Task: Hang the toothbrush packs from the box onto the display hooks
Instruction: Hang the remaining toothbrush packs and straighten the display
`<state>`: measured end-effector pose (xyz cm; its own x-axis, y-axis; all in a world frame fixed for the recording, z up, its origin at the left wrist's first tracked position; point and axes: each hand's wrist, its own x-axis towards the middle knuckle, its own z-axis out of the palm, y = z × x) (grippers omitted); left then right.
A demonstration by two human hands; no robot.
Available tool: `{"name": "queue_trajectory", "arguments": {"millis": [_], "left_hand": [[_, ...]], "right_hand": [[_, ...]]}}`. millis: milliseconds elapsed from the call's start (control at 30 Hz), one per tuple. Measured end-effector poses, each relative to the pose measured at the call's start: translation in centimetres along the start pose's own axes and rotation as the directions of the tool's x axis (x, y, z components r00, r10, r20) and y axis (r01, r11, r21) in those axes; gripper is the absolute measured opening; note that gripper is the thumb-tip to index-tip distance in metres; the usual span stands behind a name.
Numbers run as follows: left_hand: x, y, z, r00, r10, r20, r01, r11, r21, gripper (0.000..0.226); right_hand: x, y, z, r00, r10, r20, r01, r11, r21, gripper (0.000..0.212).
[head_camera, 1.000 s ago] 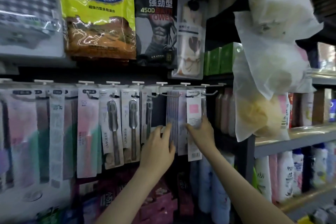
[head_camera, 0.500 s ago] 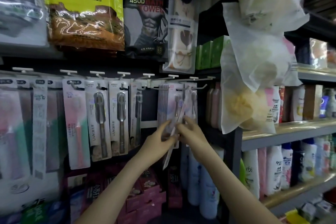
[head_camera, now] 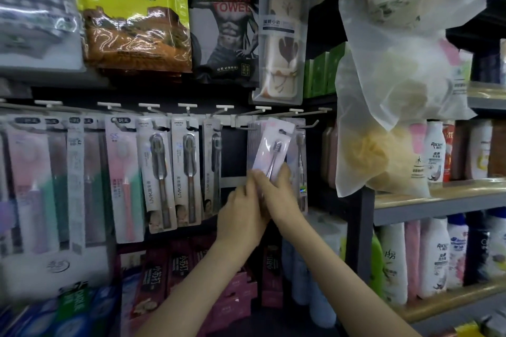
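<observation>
- Up by the display hooks (head_camera: 308,125), in your head view, both your hands meet on one toothbrush pack (head_camera: 273,145).
- Your left hand (head_camera: 241,216) holds the bottom part of the pack, with its fingers curled round the left edge.
- Your right hand (head_camera: 282,200) holds the same pack from the right side. Its fingers wrap over the lower end, and the two hands touch each other.
- That pack is pink and white with a dark brush inside. It is tilted, with its top leaning to the right.
- The top of the pack is right by the hooks. You cannot tell if its hole is on a hook.
- Just behind it, more packs (head_camera: 301,161) of the same kind hang straight down from the hooks.
- To the left, a long row of other toothbrush packs (head_camera: 158,172) hangs on more hooks.
- Above the row hang a yellow bag (head_camera: 131,8) and a black towel pack (head_camera: 224,22).
- On the right, see-through bags with soft sponges (head_camera: 397,90) hang in front of a shelf (head_camera: 438,200).
- Bottles (head_camera: 435,156) stand on that shelf, and more bottles stand on the shelf below it.
- Under the toothbrush row sit dark red boxes (head_camera: 164,276), blurry in this view.
</observation>
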<state>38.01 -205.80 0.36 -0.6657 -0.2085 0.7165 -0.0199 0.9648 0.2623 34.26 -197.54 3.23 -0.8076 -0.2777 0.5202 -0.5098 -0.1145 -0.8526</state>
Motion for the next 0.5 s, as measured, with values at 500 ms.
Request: {"name": "queue_trajectory", "arguments": {"millis": [500], "left_hand": [[0.7, -3.7, -1.5, 0.941, 0.106, 0.320, 0.066, 0.872, -0.485, 0.075]], "right_hand": [[2.2, 1.8, -1.2, 0.988, -0.154, -0.027, 0.125, 0.879, -0.460, 0.024]]}}
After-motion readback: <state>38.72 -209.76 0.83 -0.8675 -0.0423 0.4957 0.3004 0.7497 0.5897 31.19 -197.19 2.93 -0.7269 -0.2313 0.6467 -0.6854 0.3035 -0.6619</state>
